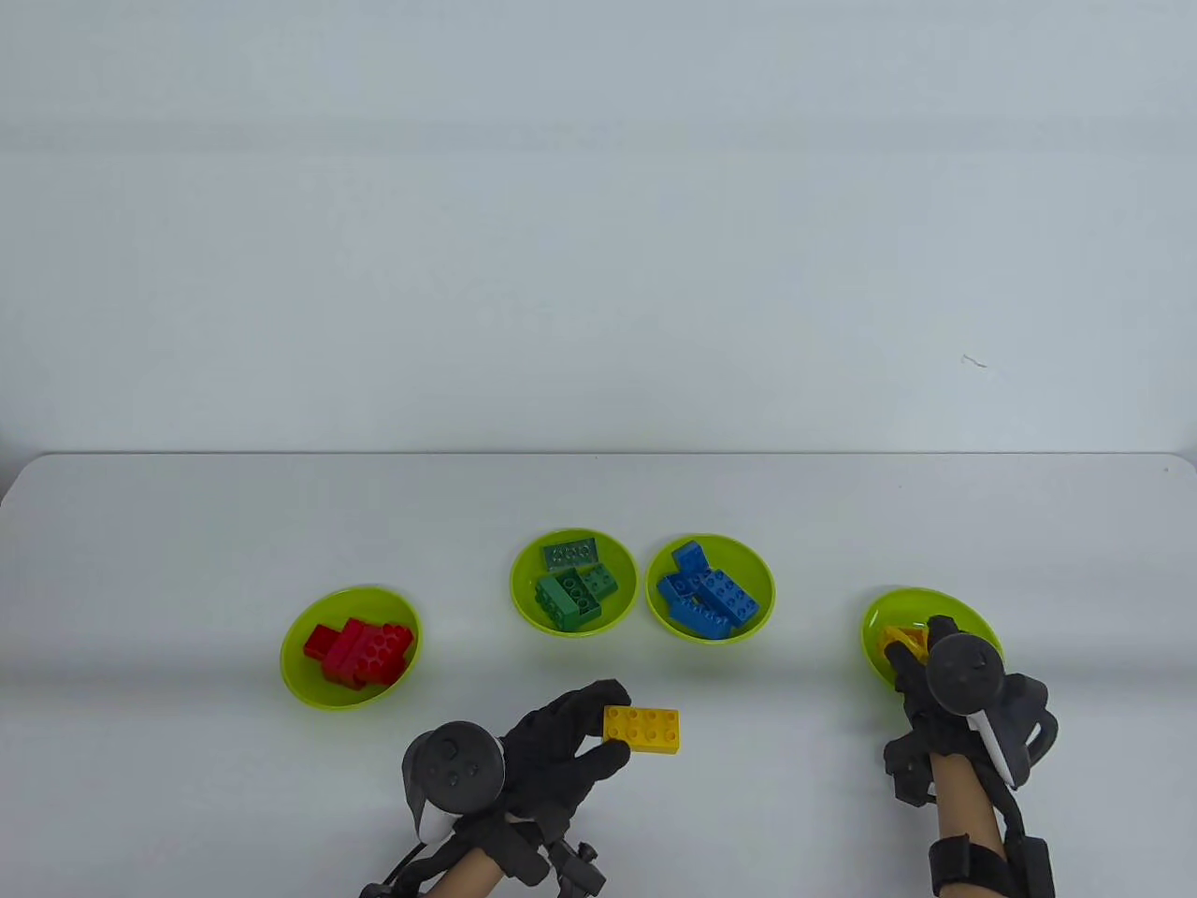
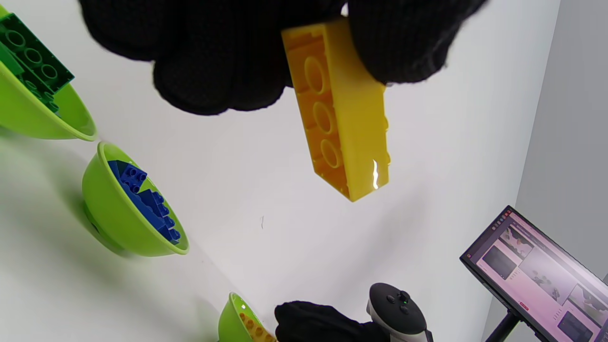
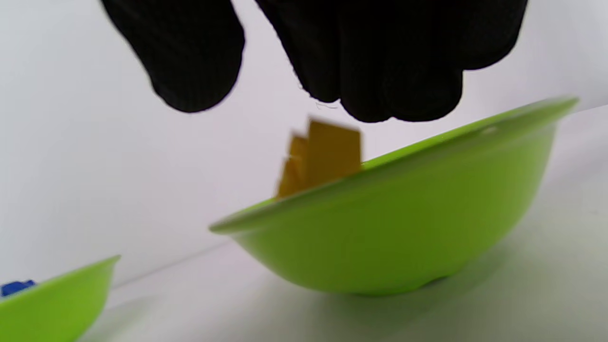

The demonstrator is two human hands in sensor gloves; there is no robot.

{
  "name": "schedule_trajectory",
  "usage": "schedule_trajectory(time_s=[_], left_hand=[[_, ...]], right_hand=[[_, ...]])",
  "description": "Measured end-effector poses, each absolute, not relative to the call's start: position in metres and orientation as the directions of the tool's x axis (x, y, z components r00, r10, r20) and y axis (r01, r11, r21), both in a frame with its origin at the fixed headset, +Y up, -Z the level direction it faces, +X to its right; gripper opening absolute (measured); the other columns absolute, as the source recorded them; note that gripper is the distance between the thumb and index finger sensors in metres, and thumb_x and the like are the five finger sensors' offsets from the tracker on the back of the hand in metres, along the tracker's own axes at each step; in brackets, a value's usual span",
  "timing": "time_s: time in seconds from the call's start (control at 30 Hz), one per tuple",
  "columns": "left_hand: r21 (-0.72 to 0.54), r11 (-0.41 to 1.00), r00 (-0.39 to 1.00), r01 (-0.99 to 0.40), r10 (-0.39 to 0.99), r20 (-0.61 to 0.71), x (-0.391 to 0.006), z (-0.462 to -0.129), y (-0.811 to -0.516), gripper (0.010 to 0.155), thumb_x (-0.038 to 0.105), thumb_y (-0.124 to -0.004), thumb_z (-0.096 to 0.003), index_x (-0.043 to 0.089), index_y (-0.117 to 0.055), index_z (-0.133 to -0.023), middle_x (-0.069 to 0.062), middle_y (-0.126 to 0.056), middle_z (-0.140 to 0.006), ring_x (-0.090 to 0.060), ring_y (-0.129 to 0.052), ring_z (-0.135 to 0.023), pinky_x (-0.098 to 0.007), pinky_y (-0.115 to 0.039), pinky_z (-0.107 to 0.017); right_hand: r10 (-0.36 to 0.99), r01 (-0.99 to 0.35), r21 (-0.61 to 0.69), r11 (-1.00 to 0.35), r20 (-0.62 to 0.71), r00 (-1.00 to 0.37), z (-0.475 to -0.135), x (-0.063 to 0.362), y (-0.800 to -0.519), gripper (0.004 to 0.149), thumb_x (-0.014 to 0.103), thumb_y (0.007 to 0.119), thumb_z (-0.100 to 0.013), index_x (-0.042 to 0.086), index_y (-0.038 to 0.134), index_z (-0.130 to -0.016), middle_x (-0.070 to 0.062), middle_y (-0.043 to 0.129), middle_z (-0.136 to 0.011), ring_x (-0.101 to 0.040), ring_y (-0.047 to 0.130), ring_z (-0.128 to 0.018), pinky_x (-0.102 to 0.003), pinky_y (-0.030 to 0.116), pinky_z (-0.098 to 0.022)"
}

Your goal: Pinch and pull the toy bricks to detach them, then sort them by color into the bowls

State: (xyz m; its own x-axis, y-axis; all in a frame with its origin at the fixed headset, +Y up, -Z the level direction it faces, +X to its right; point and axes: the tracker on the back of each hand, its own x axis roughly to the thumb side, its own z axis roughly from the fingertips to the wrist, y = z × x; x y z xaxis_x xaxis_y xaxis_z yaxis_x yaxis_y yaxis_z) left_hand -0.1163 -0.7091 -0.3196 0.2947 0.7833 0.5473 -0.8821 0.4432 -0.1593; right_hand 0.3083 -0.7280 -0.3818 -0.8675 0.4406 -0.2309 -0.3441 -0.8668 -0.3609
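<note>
Left hand pinching a yellow brick, right hand over the yellow bowl

The left hand has its fingers and thumb clamped on one end of a yellow brick: flat two-by-four, glossy, three round tubes showing on its hollow underside in the left wrist view. The brick sticks out at about 3 o'clock from the fingertips, off the table, roughly 6 o'clock of the gap between the green-brick bowl and the blue-brick bowl. The right hand hangs over the near rim of the far-right bowl, fingers loose and holding nothing, with a blurry yellow piece just below them, poking above the rim. The red-brick bowl sits at 10 o'clock from the left hand.
</note>
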Motion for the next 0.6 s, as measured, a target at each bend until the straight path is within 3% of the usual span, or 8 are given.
schedule_trajectory(time_s=[0.13,0.33,0.6], left_hand=[[-0.165,0.445,0.293,-0.88,0.782,0.55,-0.115,-0.319,-0.71,0.064,0.038,-0.076,-0.0468,0.001,-0.067,-0.098,-0.028,-0.082,-0.088,-0.042,-0.088,-0.076,-0.057,-0.069,-0.06],[-0.181,0.44,0.278,-0.879,0.783,0.556,-0.112,-0.317,-0.709,0.064,0.038,-0.076,-0.0469,0.001,-0.067,-0.098,-0.027,-0.082,-0.089,-0.042,-0.088,-0.076,-0.057,-0.069,-0.06],[-0.2,0.424,0.254,-0.883,0.791,0.557,-0.109,-0.316,-0.709,0.064,0.038,-0.075,-0.047,0.001,-0.067,-0.098,-0.028,-0.081,-0.089,-0.042,-0.087,-0.077,-0.057,-0.068,-0.06]], right_hand=[[0.567,-0.514,-0.352,-0.783,-0.063,-0.821,-0.374,0.285,-0.711,0.073,0.045,0.078,-0.049,-0.003,0.064,-0.102,-0.03,0.073,-0.098,-0.05,0.078,-0.083,-0.061,0.057,-0.066],[0.664,-0.717,-0.161,-0.679,0.281,-0.693,-0.346,0.218,-0.687,0.077,0.047,0.077,-0.049,-0.004,0.06,-0.104,-0.031,0.069,-0.101,-0.051,0.075,-0.086,-0.062,0.055,-0.067],[0.67,-0.744,0.108,-0.66,0.534,-0.516,-0.307,0.15,-0.685,0.078,0.049,0.077,-0.049,-0.001,0.059,-0.106,-0.03,0.068,-0.103,-0.051,0.074,-0.087,-0.062,0.054,-0.069]])
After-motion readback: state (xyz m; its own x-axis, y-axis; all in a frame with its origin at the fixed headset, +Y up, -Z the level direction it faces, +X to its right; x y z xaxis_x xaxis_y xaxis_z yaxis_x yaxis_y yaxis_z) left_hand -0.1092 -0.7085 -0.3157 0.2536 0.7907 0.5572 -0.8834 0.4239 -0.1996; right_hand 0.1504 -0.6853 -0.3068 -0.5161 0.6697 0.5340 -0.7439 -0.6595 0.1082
